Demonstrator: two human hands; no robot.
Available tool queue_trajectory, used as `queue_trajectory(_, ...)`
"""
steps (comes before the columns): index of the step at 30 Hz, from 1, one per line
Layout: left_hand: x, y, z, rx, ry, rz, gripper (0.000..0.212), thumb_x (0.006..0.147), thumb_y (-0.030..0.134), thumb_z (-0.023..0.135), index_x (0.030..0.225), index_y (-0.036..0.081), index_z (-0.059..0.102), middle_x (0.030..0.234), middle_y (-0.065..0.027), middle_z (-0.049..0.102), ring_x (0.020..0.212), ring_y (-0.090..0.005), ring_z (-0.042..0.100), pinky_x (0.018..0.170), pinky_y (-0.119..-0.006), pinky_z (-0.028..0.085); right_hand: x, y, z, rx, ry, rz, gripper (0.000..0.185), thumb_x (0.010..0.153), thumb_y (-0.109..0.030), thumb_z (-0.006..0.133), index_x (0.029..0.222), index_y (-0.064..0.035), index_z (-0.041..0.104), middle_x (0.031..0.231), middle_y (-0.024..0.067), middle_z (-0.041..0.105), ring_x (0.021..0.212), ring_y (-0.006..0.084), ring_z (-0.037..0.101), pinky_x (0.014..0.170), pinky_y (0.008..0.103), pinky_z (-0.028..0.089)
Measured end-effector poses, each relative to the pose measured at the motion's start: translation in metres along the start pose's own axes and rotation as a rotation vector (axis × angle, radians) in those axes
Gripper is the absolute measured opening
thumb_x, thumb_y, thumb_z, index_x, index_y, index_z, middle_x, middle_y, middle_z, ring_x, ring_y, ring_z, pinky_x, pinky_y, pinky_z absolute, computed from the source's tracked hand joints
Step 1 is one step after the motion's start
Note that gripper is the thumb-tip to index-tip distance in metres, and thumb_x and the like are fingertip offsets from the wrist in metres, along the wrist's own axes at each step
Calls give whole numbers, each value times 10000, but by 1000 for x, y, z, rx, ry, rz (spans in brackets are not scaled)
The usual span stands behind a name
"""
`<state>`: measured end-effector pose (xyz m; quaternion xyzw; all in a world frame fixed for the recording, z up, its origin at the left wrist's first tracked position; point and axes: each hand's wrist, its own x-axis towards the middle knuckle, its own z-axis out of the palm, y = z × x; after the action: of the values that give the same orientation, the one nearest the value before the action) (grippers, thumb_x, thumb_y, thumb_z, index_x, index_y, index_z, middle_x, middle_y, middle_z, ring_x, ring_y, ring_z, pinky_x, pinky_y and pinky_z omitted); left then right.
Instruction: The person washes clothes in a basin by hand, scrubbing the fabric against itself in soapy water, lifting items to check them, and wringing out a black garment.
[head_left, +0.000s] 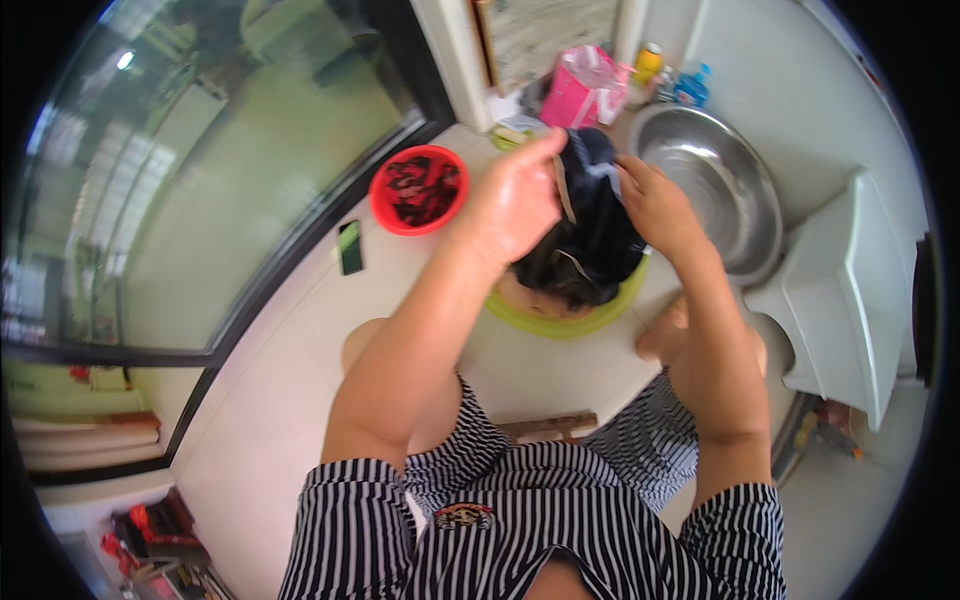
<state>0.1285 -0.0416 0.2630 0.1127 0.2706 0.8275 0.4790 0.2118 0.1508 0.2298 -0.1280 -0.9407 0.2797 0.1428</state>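
A dark cloth garment (600, 217) with pale trim is stretched between my two hands. My left hand (521, 199) grips its left edge, the thumb pointing up along the fabric. On the other side my right hand (656, 199) pinches the garment near a light blue-grey strip. The lower part of the cloth hangs over a yellow-green basin (566, 326) on the floor between my feet. Whether more cloth lies in that basin, I cannot tell.
A red basin (377, 196) of dark wet-looking cloth stands at the left, near a phone (350, 247) on the floor. To the right are a large steel basin (761, 191) and a white plastic stool (817, 300). A pink bag (574, 94) and several bottles stand beyond. A glass door borders the left.
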Motion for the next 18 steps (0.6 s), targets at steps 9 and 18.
queue_trajectory(9,12,8,4,232,146,189,104,915,143,590,943,46,611,959,-56,661,923,-177,627,879,-333,492,-11,-30,-10,350,225,-12,389,986,-360,540,1141,-33,683,1133,146,682,1084,292,612,946,393,464)
queue_trajectory(18,16,-3,5,374,169,203,76,880,58,546,810,85,531,924,-18,604,912,-158,588,885,-357,464,-17,-44,-1,82,546,-492,186,790,-64,741,964,-64,676,1062,94,629,938,286,618,753,389,529)
